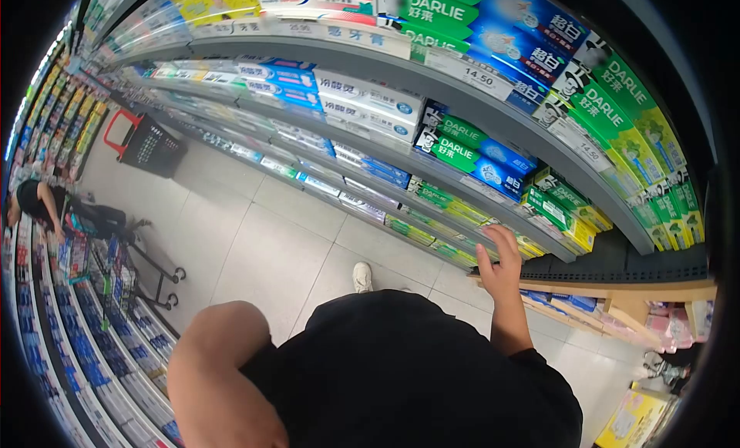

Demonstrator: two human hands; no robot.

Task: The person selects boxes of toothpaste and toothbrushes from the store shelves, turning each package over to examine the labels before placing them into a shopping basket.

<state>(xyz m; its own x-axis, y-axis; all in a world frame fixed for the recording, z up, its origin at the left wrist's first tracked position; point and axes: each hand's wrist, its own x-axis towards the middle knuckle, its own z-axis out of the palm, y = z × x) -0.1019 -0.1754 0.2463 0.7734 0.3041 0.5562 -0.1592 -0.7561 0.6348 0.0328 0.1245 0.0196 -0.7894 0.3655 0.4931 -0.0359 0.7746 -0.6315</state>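
Beside the lower shelves on the right, my right hand (501,257) is raised with its fingers apart and nothing in it. Nearest to it are green and yellow toothpaste boxes (561,217) on a shelf. Green and blue boxes (478,159) lie stacked further left on that shelf. Above are more green boxes (605,113) behind a price strip (478,76). My left arm is bent at the lower left; the left hand itself is out of the picture.
A dark basket (150,146) with a red handle stands in the aisle. At the left, another person (46,205) bends near a wheeled cart (158,275). A wooden shelf (617,290) and a yellow box (636,417) are at the right.
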